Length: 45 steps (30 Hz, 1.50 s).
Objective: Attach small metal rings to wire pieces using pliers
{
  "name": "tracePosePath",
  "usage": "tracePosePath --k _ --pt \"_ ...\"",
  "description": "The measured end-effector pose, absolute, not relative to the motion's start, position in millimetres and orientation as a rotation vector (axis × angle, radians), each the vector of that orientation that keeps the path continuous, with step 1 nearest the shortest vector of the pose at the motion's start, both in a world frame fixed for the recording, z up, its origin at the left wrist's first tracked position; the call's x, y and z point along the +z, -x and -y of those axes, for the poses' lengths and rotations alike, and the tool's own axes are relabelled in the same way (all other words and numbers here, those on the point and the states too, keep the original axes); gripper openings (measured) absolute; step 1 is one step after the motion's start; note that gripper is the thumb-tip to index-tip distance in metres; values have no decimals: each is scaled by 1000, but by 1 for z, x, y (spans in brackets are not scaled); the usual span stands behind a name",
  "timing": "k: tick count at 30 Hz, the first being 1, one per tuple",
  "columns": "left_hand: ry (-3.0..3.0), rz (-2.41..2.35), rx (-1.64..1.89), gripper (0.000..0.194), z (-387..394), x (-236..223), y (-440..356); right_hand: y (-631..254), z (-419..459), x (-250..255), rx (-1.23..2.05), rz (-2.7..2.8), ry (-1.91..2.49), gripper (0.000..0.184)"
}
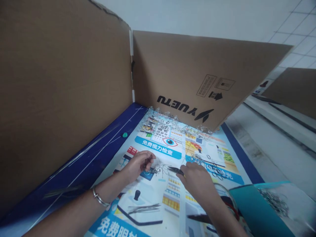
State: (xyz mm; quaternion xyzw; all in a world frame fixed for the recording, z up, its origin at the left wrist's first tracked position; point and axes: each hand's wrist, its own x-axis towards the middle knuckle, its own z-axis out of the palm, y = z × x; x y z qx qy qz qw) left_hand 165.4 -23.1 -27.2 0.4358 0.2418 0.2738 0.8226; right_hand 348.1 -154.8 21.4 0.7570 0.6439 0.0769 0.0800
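My left hand (138,164) pinches a small bent metal wire piece (158,170) just above the printed poster (158,204) that covers the table. A silver bangle (100,198) is on that wrist. My right hand (196,179) grips small black pliers (175,170), whose tips point left toward the wire piece. The two hands are close together, a few centimetres apart.
Tall cardboard panels (64,92) wall the left and back (197,75). Small clear bags of parts (172,120) lie along the back panel. Straight wires (144,208) lie on the poster near me; long thin wires (84,151) lie on the blue strip. A teal tray (249,205) with metal pieces (274,199) sits right.
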Motion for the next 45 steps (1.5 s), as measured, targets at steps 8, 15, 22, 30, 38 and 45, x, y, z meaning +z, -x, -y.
tracePosePath --k 8,15,22,30,38,45 --pt "-937 -596 647 22 23 -25 -164 -350 155 24 234 -1880 -2272 18" --pt "-869 -584 651 21 20 -23 -164 -352 148 15 359 -1945 -2252 18" --pt "-880 -576 614 21 21 -22 -164 -349 146 10 360 -1992 -2174 10" --pt "-900 -554 592 20 22 -20 -163 -347 149 16 266 -1960 -2200 14" --pt "-908 -575 553 22 20 -22 -164 -346 150 18 234 -1934 -2284 17" --pt "-939 -549 508 22 19 -25 -163 -345 149 19 256 -1983 -2330 17"
